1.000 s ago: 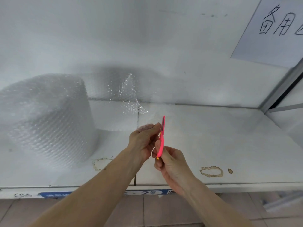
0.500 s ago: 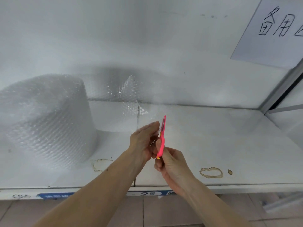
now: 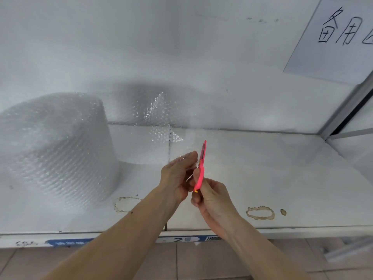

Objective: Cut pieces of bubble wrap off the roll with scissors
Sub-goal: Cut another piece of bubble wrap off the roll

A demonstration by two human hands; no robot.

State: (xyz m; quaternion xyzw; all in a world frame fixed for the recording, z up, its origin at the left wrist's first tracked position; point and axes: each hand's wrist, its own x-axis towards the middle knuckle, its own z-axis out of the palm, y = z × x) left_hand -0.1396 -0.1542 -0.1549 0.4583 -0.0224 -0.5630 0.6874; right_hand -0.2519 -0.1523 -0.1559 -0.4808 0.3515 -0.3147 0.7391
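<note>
A storeroom or packing area: a white shelf point(image 3: 262, 178) with a barcoded number label point(image 3: 187, 239) on its edge, below the hands, and a handwritten paper sign point(image 3: 333, 37) upper right.

Roll point(image 3: 54, 148): left side cut off by frame edge.
Sign point(image 3: 339, 37): writing cut off at right.
Scissors point(image 3: 200, 168): handles hidden in right hand point(image 3: 214, 199).

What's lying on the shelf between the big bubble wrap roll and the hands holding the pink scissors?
In the head view, only the sheet unrolled from the bubble wrap roll spans that stretch, running to the left hand beside the pink scissors; a ring stain lies nearer.
</note>
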